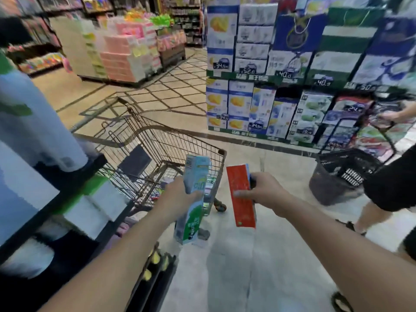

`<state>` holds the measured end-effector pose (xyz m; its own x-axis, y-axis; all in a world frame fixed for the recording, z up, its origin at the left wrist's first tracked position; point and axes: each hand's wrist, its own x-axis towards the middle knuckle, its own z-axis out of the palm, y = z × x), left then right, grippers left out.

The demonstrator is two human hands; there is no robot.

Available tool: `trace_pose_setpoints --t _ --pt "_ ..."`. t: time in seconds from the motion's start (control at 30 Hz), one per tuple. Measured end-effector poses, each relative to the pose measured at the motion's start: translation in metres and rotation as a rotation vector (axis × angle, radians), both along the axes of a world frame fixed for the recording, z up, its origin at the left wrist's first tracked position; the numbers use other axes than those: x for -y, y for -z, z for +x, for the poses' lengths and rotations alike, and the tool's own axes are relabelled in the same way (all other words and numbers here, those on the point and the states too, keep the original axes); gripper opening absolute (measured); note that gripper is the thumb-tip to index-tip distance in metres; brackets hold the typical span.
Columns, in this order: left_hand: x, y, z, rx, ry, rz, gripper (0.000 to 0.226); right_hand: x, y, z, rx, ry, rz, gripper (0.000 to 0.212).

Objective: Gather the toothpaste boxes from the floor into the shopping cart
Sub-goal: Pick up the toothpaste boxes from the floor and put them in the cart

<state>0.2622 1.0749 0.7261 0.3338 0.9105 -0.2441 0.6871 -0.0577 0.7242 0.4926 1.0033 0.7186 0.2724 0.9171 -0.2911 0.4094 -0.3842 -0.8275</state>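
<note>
The grip of each hand is clamped on a toothpaste box, a pale green box (194, 199) in the left hand (177, 194) and a red box (242, 197) in the right hand (265, 190), both held just beside the shopping cart (221, 153) (some items already lie inside), so dropping in remains.

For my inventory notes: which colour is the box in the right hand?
Red box, held in the right hand; head view.
</note>
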Motion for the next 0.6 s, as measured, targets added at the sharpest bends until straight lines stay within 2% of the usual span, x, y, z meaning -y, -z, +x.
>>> trace_pose_setpoints --t 0.27,0.43,0.6 --pt "-0.099 0.015 0.054 0.006 -0.044 -0.049 0.019 -0.109 0.021 0.052 -0.007 -0.007 -0.041 0.039" --pt "-0.158 0.030 0.088 0.018 -0.123 -0.099 0.024 -0.182 0.034 0.095 0.002 -0.061 -0.068 0.033" --pt "-0.214 0.029 0.112 0.019 -0.227 -0.060 0.022 -0.257 0.034 0.124 0.061 -0.175 -0.101 0.043"
